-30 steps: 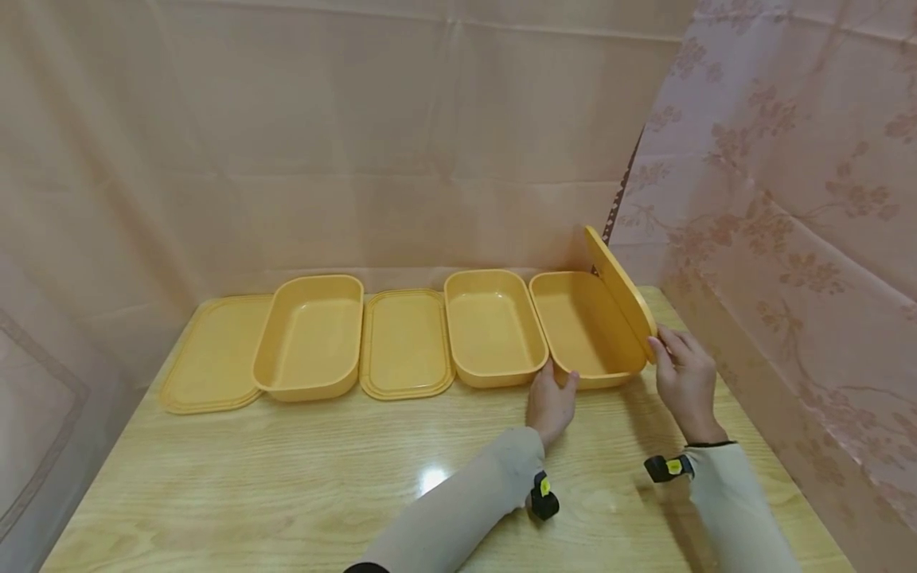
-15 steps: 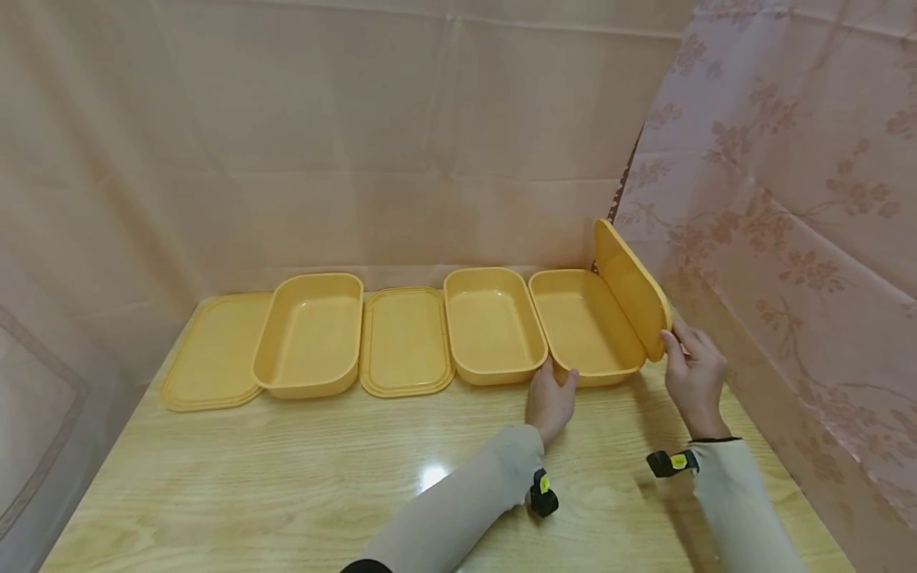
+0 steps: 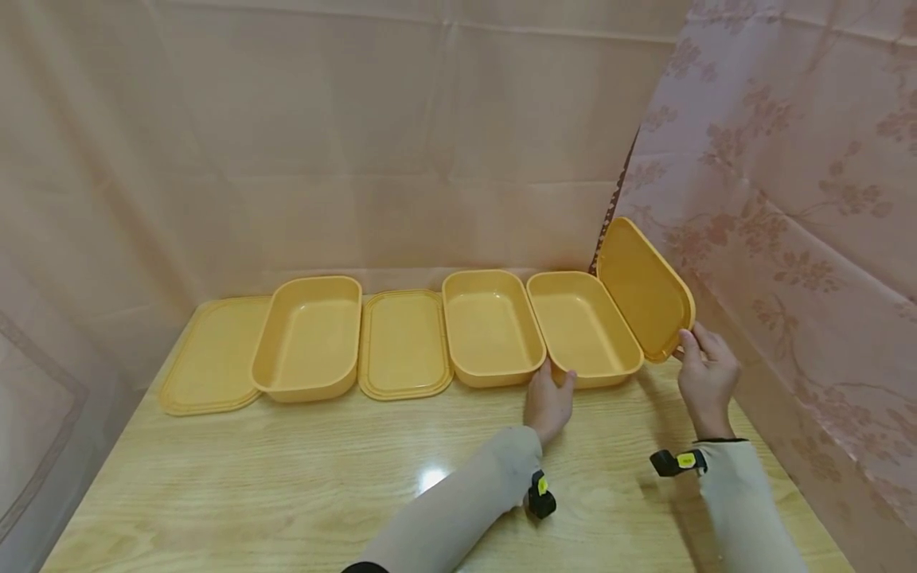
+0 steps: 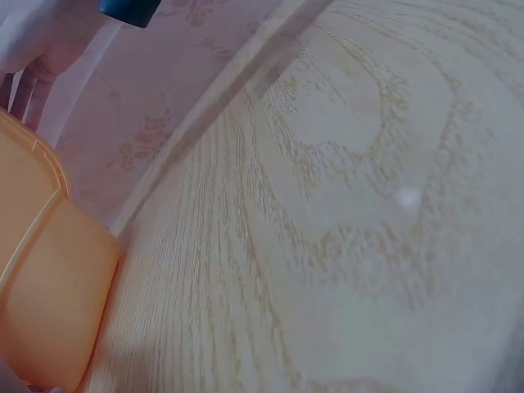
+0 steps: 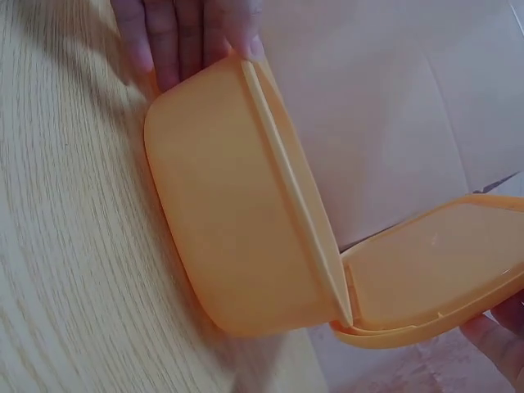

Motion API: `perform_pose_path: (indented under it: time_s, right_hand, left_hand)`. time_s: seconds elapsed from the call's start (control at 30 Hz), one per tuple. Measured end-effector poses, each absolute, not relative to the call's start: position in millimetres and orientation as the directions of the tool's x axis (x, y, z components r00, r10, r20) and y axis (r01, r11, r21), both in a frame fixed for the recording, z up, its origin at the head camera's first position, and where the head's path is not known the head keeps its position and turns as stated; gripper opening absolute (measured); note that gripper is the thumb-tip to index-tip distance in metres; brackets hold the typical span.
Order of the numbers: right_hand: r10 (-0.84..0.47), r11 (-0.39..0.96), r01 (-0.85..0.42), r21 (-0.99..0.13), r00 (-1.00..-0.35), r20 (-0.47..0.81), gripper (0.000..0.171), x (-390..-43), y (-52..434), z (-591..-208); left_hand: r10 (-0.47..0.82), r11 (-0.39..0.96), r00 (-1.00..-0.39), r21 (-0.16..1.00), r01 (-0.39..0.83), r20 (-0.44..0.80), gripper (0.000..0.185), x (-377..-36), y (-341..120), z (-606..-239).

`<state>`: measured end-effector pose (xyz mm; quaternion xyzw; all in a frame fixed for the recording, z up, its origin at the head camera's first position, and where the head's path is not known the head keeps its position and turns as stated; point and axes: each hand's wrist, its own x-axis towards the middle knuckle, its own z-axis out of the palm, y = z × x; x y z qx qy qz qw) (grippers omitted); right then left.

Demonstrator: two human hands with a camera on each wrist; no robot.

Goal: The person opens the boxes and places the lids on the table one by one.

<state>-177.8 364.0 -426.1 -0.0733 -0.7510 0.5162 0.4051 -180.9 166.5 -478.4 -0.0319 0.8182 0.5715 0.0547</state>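
No text, label, brand or number can be read anywhere here.

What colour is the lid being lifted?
The lid is plain yellow-orange, best seen in the head view.
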Motion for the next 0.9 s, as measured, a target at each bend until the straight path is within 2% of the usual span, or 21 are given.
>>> perform_pose_path:
  time_s: [0.43, 0.77, 0.9]
  right_hand:
    - [0.560, 0.423, -0.296, -0.856, -0.657, 0.504, 0.030, -178, 368, -428]
    - [0.639, 0.188, -0.371, -0.909, -0.657, 0.400, 0.029, -180, 374, -430]
    - [0.654, 0.134, -0.375, -0.917, -0.662, 0.366, 0.030, -178, 375, -429]
  left_hand:
    - [0.006, 0.333, -0.992, 0.936, -0.118, -0.127, 0.062, -181, 166, -478]
    - [0.003, 0.329, -0.992, 0.937, -0.118, -0.126, 0.062, -182, 166, -478]
    - [-0.002, 0.333, -0.992, 0.936, -0.119, -0.125, 0.062, -181, 167, -478]
